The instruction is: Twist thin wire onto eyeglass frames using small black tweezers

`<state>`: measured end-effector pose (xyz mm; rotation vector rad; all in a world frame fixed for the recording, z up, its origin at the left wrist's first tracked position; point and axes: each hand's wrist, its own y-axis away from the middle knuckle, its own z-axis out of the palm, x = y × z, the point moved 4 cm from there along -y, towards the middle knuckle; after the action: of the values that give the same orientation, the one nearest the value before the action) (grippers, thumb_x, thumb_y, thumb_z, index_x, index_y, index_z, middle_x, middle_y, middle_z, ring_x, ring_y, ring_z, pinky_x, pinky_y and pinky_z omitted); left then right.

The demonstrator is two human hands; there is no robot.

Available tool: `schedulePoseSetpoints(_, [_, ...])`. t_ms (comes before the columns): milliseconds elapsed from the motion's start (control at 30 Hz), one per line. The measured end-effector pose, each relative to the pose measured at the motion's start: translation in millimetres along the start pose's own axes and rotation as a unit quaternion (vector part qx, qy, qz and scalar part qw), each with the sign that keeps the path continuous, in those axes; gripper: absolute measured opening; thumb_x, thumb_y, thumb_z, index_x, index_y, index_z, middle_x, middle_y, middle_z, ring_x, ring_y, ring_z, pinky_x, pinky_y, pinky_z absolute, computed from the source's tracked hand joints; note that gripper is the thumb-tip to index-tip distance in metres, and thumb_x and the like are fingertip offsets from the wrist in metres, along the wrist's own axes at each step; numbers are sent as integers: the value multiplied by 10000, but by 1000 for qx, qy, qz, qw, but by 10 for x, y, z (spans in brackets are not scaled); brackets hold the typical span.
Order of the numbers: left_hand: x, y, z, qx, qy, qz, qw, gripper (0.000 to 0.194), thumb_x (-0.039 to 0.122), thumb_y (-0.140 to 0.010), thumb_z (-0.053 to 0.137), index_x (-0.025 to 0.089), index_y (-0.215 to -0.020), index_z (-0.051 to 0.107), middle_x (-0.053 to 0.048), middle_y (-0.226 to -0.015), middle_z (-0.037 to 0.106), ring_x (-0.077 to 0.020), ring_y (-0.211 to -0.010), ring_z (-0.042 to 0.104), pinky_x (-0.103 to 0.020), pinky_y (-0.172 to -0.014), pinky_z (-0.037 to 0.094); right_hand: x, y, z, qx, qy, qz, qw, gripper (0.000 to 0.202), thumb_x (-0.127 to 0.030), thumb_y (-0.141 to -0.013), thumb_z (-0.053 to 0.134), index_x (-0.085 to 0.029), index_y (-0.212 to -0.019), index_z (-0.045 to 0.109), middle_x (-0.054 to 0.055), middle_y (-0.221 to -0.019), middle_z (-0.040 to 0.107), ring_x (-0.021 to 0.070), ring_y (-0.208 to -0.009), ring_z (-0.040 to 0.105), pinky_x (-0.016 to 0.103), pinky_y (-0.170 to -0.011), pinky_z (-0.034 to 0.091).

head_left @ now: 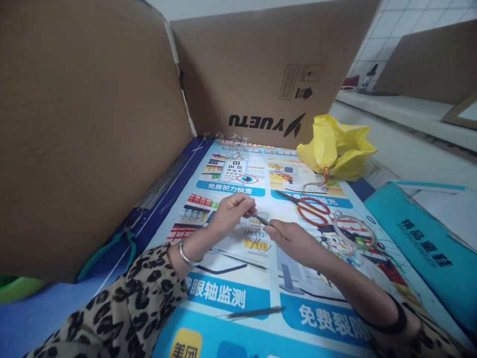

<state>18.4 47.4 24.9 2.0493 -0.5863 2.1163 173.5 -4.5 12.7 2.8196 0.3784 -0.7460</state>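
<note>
Apparently, the left hand (231, 213) pinches something tiny (254, 206); the right hand (292, 239) grips a slim tool (263, 220).

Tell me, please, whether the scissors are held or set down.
Set down: the scissors lie on the poster, apart from the left hand and right hand.

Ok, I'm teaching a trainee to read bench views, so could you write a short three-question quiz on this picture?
1. Multiple choice: what colour is the large crumpled item? A green; B yellow; C white.
2. True or false: the red-handled scissors lie on the printed sheet, touching neither hand.
3. Open: what does the right hand hold?

Key: 1. B. 2. True. 3. A slim dark tool, reaching toward the left hand.
</note>
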Motion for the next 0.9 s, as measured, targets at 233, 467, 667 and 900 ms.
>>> schedulePoseSetpoints(233, [-48, -9, -27, 2, -7, -7, 1000, 248, 364, -797, 527, 132, -727, 578, -16, -661, 609, -97, -605, 581, -221, -592, 463, 11, -19, -16, 3, -17, -4, 1000, 429, -532, -880, 216, -206, -667, 396, -1, -646, 521, 125, -605, 453, 240, -541, 276])
schedulePoseSetpoints(467, [-67, 18, -35, 31, -71, 22, 997, 227, 335, -806, 493, 145, -697, 551, 12, -618, 552, -87, -574, 552, -217, -587, 470, -29, 0, -5, 5, 44, -12, 999, 443, -523, -887, 190, -207, -705, 441, 15, -680, 569, 135, -615, 489, 245, -533, 263])
schedulePoseSetpoints(667, [-90, -14, -91, 41, -73, 2, 996, 204, 306, -796, 470, 154, -671, 522, 22, -602, 519, -83, -538, 528, -211, -539, 462, -118, 51, 62, -18, 147, -3, 989, 408, -500, -885, 223, -214, -798, 500, 55, -746, 625, 181, -657, 554, 257, -514, 229])
schedulePoseSetpoints(900, [-31, -65, -207, 9, -281, 19, 959, 274, 380, -820, 435, 174, -661, 521, 29, -568, 559, -94, -533, 541, -216, -562, 416, -58, 31, 2, 44, 49, 10, 998, 392, -501, -884, 224, -211, -724, 434, 13, -637, 560, 141, -594, 507, 247, -517, 270])
